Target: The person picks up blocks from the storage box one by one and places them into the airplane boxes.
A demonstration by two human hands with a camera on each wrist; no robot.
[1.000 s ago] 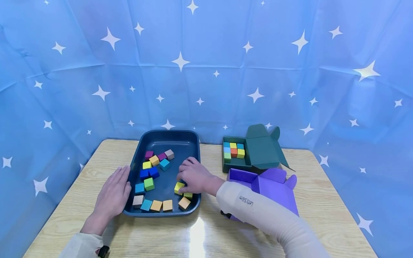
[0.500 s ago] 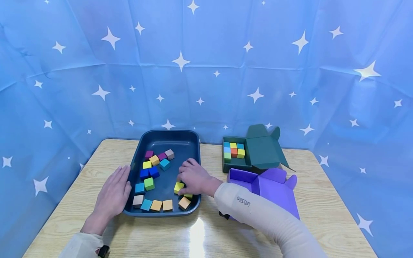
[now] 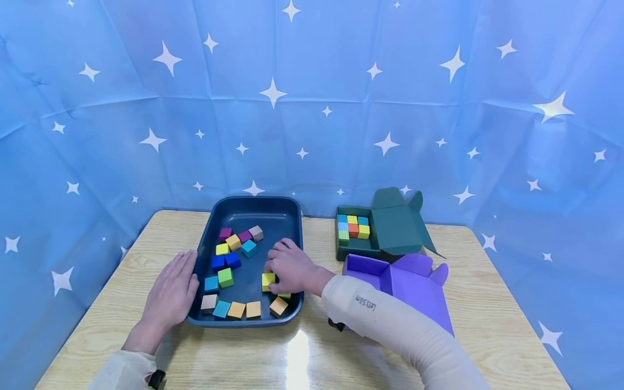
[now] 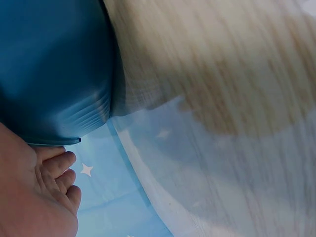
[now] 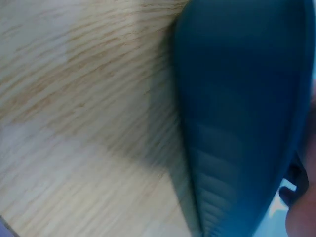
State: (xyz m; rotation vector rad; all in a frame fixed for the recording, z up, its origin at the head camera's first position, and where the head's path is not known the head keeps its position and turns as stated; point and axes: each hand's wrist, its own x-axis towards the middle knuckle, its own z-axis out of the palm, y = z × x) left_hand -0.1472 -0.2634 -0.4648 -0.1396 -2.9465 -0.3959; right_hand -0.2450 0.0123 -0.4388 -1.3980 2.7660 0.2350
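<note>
A dark blue tray (image 3: 265,216) lies on the table with several coloured cubes in it. My left hand (image 3: 170,290) rests along its left side, fingers straight against the rim. In the left wrist view the fingers (image 4: 61,168) show just under the tray's edge. My right hand (image 3: 292,268) reaches over the right rim and pinches a yellow cube (image 3: 267,281) low in the tray; its fingertips are partly hidden. Another yellow cube (image 3: 285,296) sits partly under that hand, near an orange cube (image 3: 279,306). The right wrist view shows mostly the tray's outer wall (image 5: 237,98).
Right of the tray stands an open green box (image 3: 361,252) holding several coloured cubes. In front of it, an open purple box (image 3: 419,292) is partly covered by my right sleeve (image 3: 390,319). A starry blue curtain (image 3: 312,65) hangs behind the table.
The yellow cube at my right hand has turned squarer to the view and shifted slightly left and away. My right forearm has moved a little left. My left hand stays put.
</note>
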